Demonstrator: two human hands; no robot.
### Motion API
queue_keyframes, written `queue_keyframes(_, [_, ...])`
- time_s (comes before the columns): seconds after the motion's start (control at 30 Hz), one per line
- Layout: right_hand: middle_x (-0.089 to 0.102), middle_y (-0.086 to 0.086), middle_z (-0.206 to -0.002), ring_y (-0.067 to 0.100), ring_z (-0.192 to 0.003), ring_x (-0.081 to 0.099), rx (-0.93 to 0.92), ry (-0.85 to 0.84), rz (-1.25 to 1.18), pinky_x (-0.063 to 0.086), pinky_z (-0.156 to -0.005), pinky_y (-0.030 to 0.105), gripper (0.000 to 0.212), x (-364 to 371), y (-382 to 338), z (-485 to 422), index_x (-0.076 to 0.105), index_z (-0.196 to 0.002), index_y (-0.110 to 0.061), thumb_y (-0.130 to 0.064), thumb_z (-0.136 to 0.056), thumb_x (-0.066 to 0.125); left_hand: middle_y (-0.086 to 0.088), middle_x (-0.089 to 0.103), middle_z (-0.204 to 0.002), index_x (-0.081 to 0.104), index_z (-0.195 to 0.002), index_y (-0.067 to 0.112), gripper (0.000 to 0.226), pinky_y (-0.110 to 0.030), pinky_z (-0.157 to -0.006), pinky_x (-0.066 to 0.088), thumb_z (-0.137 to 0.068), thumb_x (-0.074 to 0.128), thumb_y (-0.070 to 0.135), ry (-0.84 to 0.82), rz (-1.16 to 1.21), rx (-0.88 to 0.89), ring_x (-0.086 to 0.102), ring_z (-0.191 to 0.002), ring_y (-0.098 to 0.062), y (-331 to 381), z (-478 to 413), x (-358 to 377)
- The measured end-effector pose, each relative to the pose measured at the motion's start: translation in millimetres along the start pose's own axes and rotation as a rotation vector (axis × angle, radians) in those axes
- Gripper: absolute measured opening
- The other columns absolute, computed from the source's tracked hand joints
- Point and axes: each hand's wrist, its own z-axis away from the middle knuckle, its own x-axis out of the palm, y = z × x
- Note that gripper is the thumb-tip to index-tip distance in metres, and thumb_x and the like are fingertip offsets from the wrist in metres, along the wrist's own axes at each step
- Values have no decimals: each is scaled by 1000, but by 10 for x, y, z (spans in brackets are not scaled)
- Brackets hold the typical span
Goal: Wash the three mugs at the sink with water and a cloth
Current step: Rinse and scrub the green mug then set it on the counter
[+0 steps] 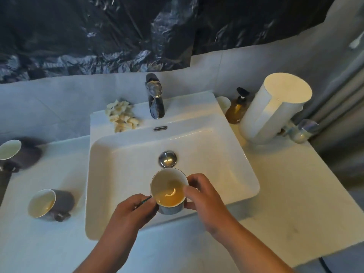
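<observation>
A grey mug with a white inside [167,189] is held over the front of the white sink [226,174], with brownish liquid in its bottom. My left hand [136,209] grips its left side at the handle. My right hand [202,192] holds its right rim and wall. A second grey mug [47,202] lies tilted on the counter at the left, brown liquid inside. The third mug [13,151] sits at the far left edge. A crumpled cream cloth [122,116] lies on the sink's back ledge, left of the chrome tap [155,97]. No water runs.
A chrome drain plug [167,159] sits in the basin. On the right counter stand an amber pump bottle [237,107], a small white cup [223,103] and a tall white roll holder [275,109]. Black plastic sheeting covers the wall behind.
</observation>
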Motion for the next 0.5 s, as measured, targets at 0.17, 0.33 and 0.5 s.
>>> queue_keyframes(0.17, [61,-4,-99,21,-99,63,60,-33,-16,57,-93,44,5,-275,49,-31,57,-98,-27,-25,-93,55,-17,68,-82,71,-64,11,43,-49,-105,51,-54,72,53,33,31,-89,67,-105,-41,5,18,303])
queue_keyframes(0.33, [63,-3,-100,22,-100,65,89,-55,-8,59,-91,43,17,-262,16,-74,58,-100,-24,-34,-86,58,-20,70,-87,72,-69,10,45,-50,-105,50,-57,71,54,48,2,-97,68,-103,-39,-5,-36,274])
queue_keyframes(0.5, [63,-2,-103,22,-102,65,129,-11,20,58,-93,44,8,-128,-45,-142,58,-101,-24,-24,-93,58,-11,69,-79,73,-69,9,44,-44,-103,53,-57,71,51,15,53,-99,70,-96,-31,-28,-191,111])
